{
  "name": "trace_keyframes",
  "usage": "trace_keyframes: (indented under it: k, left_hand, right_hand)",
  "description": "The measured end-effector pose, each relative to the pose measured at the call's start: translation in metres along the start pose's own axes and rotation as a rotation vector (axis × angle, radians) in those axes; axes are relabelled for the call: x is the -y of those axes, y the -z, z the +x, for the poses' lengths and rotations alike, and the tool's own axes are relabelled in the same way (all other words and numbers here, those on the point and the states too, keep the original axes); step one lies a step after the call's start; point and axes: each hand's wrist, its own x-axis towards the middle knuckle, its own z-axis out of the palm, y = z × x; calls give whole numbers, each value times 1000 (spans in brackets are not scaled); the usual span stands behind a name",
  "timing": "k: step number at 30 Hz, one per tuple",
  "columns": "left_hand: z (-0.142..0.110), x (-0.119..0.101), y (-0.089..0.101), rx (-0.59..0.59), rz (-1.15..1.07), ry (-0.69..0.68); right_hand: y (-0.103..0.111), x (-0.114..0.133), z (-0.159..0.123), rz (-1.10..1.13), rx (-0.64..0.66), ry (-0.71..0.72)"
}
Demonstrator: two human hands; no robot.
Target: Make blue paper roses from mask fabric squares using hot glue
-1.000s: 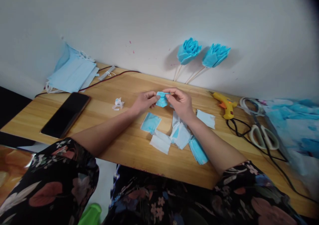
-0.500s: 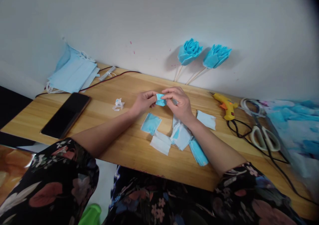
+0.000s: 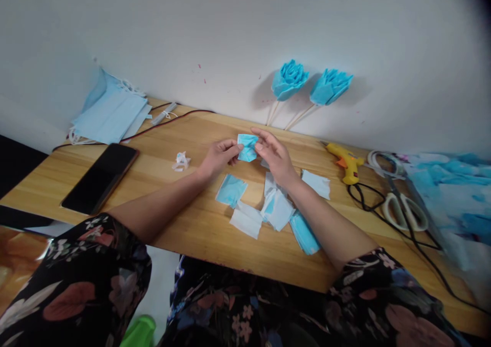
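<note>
Between my two hands, a little above the table, is a small creased square of blue mask fabric [image 3: 247, 149]. My left hand [image 3: 218, 158] pinches its left edge between thumb and fingers. At the right edge, my right hand [image 3: 276, 157] grips it with the thumb, its index finger stretched out behind. Below the hands lie a blue fabric square [image 3: 231, 190], a white fabric piece [image 3: 246, 220] and a rumpled pile of white and blue pieces [image 3: 276, 209]. A folded blue stack [image 3: 305, 233] is partly beside my right forearm, and another pale piece [image 3: 316, 183] lies past it.
Two blue fabric flowers [image 3: 290, 81] on sticks lean on the wall. To the right are a yellow glue gun [image 3: 347, 163], scissors [image 3: 405, 211] and a plastic bag of blue scraps [image 3: 456, 183]. Left stand a phone [image 3: 100, 178], face masks [image 3: 111, 111] and a crumpled scrap [image 3: 181, 161].
The blue fabric square was folded small under my right fingers and now shows spread flatter, facing me. My right index finger has lifted off its front. The pieces on the table stay put.
</note>
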Motion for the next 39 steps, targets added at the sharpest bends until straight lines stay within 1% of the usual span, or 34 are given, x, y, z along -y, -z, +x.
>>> trace_keyframes:
  k: [2, 5, 11, 17, 21, 23, 24, 27, 28, 30, 33, 34, 36, 39]
  left_hand:
    - [1, 1, 0, -8, -16, 10]
    - [1, -1, 0, -21, -64, 24]
    - [0, -5, 0, -37, -158, 37]
    - [-1, -8, -1, -39, -147, 57]
    - [-2, -9, -1, -32, -145, 47]
    - [-1, -8, 0, -41, -159, 29]
    - [0, -7, 1, -65, -164, 19]
    - [4, -6, 4, -205, -126, -20]
    - [5, -6, 5, -242, -94, -32]
    - [7, -7, 6, -280, -31, -42]
    - [6, -8, 7, -274, 41, -50]
    - [5, -8, 7, -264, 57, -56]
    - [3, -7, 6, -240, 78, -64]
    - [1, -6, 4, -214, 77, -67]
  right_hand:
    - [-1, -1, 0, 3, 27, 1]
    - [-1, -1, 1, 9, 32, -16]
    - [2, 1, 1, 90, -47, -100]
    - [0, 0, 2, 88, -33, -86]
    - [6, 0, 6, 70, -41, -90]
    - [12, -2, 9, 66, -8, -113]
    - [15, -3, 10, 60, 27, -135]
    - [24, -10, 14, 4, 155, -214]
    - [26, -12, 16, -38, 178, -213]
    - [30, -15, 18, -164, 149, -151]
    - [35, -11, 21, -405, 10, -15]
    - [37, -6, 22, -435, -27, 16]
    - [42, 5, 24, -420, -62, 63]
    - [50, 26, 23, -380, -23, 65]
